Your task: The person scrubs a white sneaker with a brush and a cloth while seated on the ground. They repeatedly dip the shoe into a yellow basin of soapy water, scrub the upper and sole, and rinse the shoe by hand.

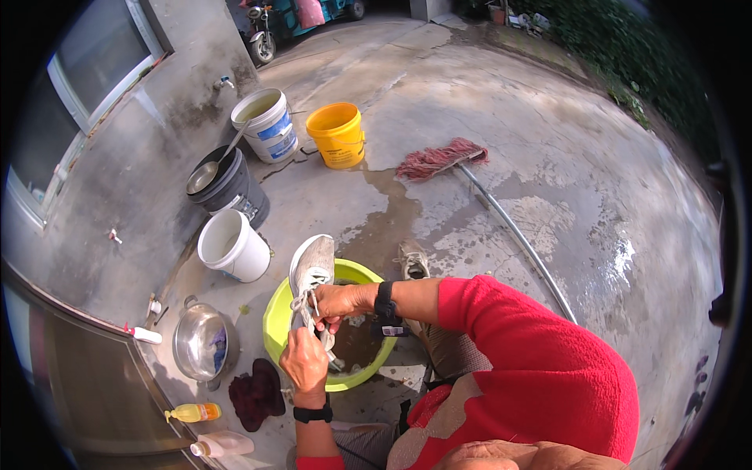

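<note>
A light grey sneaker (312, 267) with a white sole is held over the left part of a lime-green basin (274, 329), its toe pointing away from me. My right hand (342, 302) grips the laces and the shoe's upper near the tongue. Closer to me, my left hand (305, 359) is closed on the sneaker's heel end, around a lace or the upper; its fingers hide which. Brown, murky water (355, 346) fills the basin below. Pale wet material, perhaps laces, hangs beneath my right hand.
Left stand a white bucket (252, 258), a black bucket (252, 197) with a metal ladle (204, 176), a steel pot (194, 335) and bottles (202, 412). A yellow bucket (341, 141) stands ahead. A mop (517, 235) lies right. Another sneaker (413, 255) rests beyond the basin.
</note>
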Available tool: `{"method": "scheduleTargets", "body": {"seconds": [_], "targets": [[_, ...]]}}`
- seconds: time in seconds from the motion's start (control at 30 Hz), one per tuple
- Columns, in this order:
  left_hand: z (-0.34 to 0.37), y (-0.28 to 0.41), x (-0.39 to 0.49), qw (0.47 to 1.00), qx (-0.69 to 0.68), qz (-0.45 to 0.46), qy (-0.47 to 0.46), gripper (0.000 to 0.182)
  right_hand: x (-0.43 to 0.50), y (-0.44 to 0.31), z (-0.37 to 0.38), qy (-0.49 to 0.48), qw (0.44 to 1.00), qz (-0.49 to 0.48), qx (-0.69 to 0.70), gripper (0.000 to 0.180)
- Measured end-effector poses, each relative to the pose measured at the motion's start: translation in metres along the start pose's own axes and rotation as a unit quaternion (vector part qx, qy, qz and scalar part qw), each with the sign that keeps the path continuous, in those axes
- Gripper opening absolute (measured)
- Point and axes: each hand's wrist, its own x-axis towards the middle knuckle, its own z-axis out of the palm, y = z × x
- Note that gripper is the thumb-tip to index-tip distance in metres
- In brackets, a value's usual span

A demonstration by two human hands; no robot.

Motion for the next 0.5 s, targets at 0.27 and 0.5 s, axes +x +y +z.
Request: {"method": "scheduleTargets", "body": {"seconds": [0.27, 0.5], "targets": [[0.000, 0.003, 0.002, 1.000, 0.001, 0.005, -0.004, 0.012, 0.009, 0.010, -0.006, -0.042, 0.995, 0.064, 0.065, 0.010], [0.004, -0.004, 0.005, 1.000, -0.004, -0.021, 0.011, 0.016, 0.020, 0.017, 0.011, 0.089, 0.989, 0.023, 0.113, 0.020]]}}
